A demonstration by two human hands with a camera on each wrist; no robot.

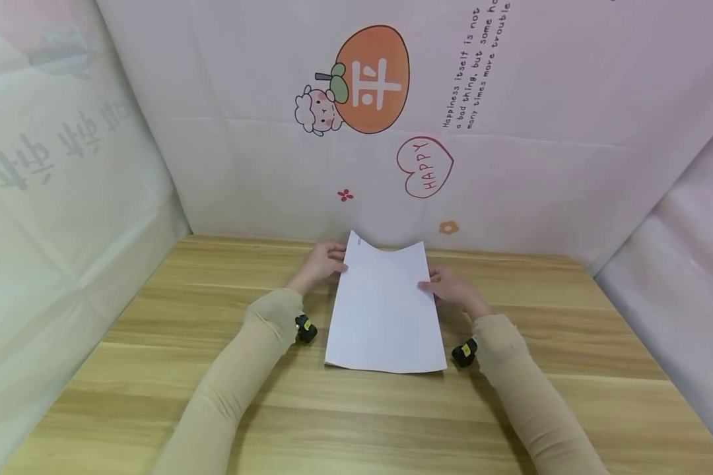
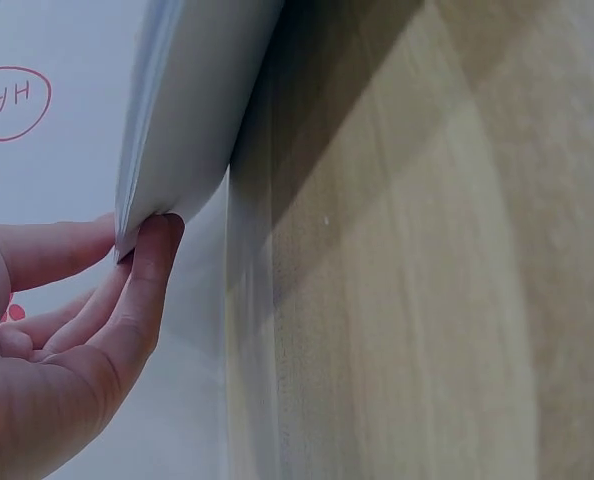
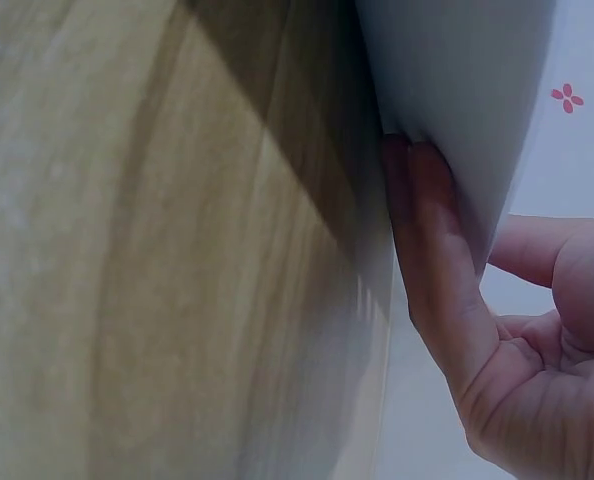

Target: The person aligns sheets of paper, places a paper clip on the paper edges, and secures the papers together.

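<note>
A white stack of paper sheets (image 1: pixel 386 310) is held up off the table at its far part, its top edge sagging between the corners. A small clip or staple (image 1: pixel 359 241) sits at its upper left corner. My left hand (image 1: pixel 321 265) pinches the left edge, thumb on one face and fingers behind; in the left wrist view several layers show along the paper's edge (image 2: pixel 142 130). Across from it, my right hand (image 1: pixel 450 287) pinches the right edge, and in the right wrist view its fingers (image 3: pixel 432 230) press against the paper's underside (image 3: pixel 457 80).
The wood-grain table (image 1: pixel 154 356) lies under the paper. A white printed cloth (image 1: pixel 261 178) rises behind the table, with more cloth at both sides. A black wrist camera (image 1: pixel 305 328) is on the left sleeve, another camera (image 1: pixel 465 353) on the right.
</note>
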